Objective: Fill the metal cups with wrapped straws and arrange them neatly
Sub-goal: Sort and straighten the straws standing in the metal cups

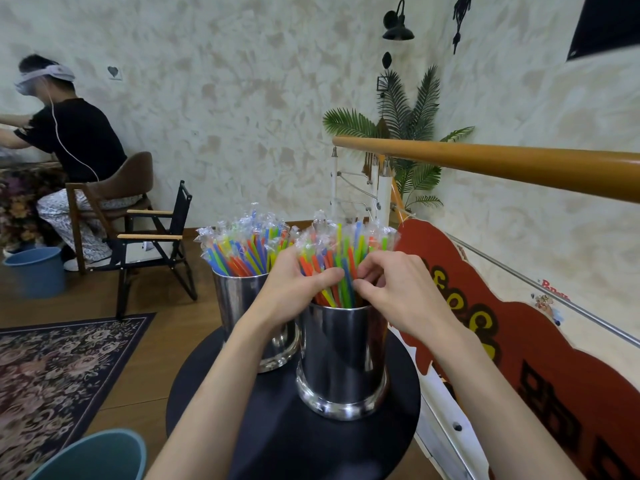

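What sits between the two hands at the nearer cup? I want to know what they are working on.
In the head view, the bundle of wrapped straws standing in the nearer metal cup lies between the left hand and right hand.

Two metal cups (341, 358) (249, 306) packed with wrapped straws (332, 258) occupy the round table's (277, 427) far half, almost touching. Near edge lies bare between the forearms. A wooden handrail (502, 161) and red board (519, 341) close the right side.

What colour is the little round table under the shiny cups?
Black. The round table shows best in the head view, under both metal cups.
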The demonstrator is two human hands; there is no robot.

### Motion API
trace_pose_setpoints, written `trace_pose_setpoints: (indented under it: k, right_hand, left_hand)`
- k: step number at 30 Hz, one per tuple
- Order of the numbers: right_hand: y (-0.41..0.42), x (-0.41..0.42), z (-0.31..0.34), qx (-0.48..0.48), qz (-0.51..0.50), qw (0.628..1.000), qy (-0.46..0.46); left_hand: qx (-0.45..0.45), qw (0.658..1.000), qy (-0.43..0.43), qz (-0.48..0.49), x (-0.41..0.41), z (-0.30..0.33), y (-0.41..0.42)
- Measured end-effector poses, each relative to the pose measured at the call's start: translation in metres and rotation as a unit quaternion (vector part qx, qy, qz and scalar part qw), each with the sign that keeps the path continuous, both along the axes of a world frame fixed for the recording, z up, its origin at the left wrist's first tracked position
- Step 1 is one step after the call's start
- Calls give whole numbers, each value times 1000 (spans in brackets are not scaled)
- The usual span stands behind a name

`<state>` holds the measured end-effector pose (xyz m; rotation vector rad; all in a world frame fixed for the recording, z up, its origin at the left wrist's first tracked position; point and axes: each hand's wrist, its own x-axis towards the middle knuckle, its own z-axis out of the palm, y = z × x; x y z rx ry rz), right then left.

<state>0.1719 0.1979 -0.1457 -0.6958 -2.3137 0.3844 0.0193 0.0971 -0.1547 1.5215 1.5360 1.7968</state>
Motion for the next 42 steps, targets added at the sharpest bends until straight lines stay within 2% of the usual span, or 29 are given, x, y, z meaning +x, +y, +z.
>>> trace_pose_setpoints:
  k: [7, 11, 16, 21, 24, 29, 33, 37, 42]
  right_hand:
    - [-2, -1, 0, -19, 14, 999, 42]
    - [0, 1, 0, -20, 27, 993, 112]
    - [-1, 7, 20, 84, 74, 967, 228]
    - [5, 9, 44, 117, 104, 963, 218]
    - [8, 10, 53, 138, 88, 965, 203]
    - [15, 16, 64, 149, 44, 954, 258]
    - [16, 18, 64, 114, 41, 949, 292]
    - [4, 16, 65, 8, 120, 942, 314]
    - [-3, 8, 58, -22, 116, 964, 239]
  left_hand:
    - [27, 999, -12, -36, 6, -1, 5]
    - [46, 999, -22, 1, 7, -6, 11]
    - [35, 998, -20, 47, 1, -8, 11]
    - [21, 998, -20, 63, -4, -8, 9]
    - [17, 997, -15, 67, -4, -6, 7]
    - [21, 997, -10, 72, -2, 0, 3]
    - [-6, 996, 0, 88, 0, 2, 2]
    - [-22, 995, 21, 92, 1, 5, -2]
    - [2, 997, -36, 66, 3, 8, -3]
